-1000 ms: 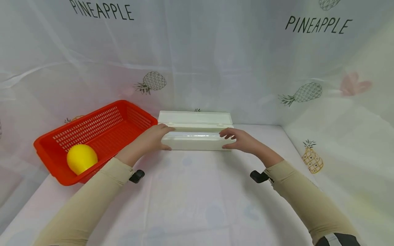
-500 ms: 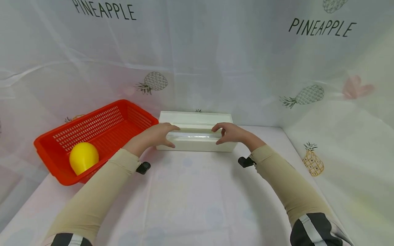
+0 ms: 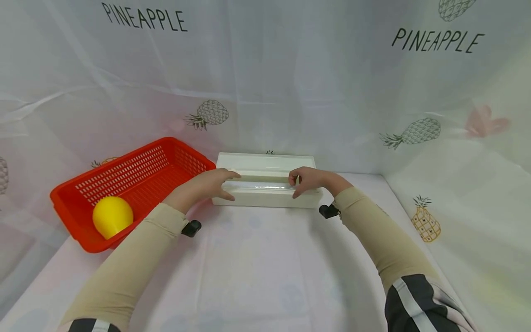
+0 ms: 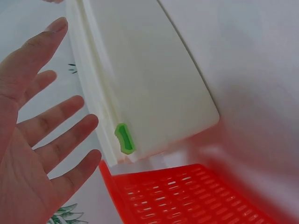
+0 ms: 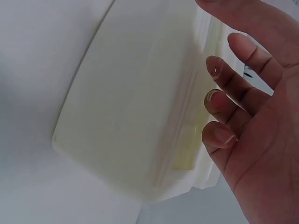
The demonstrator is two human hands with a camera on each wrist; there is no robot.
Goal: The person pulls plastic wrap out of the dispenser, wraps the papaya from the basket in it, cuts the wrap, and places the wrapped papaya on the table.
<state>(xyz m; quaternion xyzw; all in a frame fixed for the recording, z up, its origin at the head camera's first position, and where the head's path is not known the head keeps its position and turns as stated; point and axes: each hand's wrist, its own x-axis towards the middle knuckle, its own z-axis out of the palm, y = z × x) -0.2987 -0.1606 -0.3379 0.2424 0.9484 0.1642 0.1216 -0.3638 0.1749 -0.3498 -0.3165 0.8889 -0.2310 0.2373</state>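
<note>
A long white box [image 3: 265, 199] stands near the back wall with its lid [image 3: 265, 161] raised. Inside lies a roll of clear plastic film [image 3: 259, 185]; its ends are hidden by the hands. My left hand [image 3: 203, 186] is over the left end, thumb and fingers spread. In the left wrist view a small green slider [image 4: 124, 138] sits on the box's edge. My right hand [image 3: 311, 179] is above the right end, its fingers bent loosely. Neither wrist view shows anything held. Whether the fingertips touch the film cannot be told.
A red perforated basket [image 3: 141, 168] stands left of the box, close to the left forearm. In it lies a yellow ball-shaped object [image 3: 112, 216]. White pineapple-printed sheeting [image 3: 332, 92] hangs behind and at the right. A pale cloth [image 3: 249, 267] covers the table.
The right hand has moved left and inward over the box, its fingers bending more. The left hand moved slightly right, then stayed nearly in place. The box and basket look unmoved.
</note>
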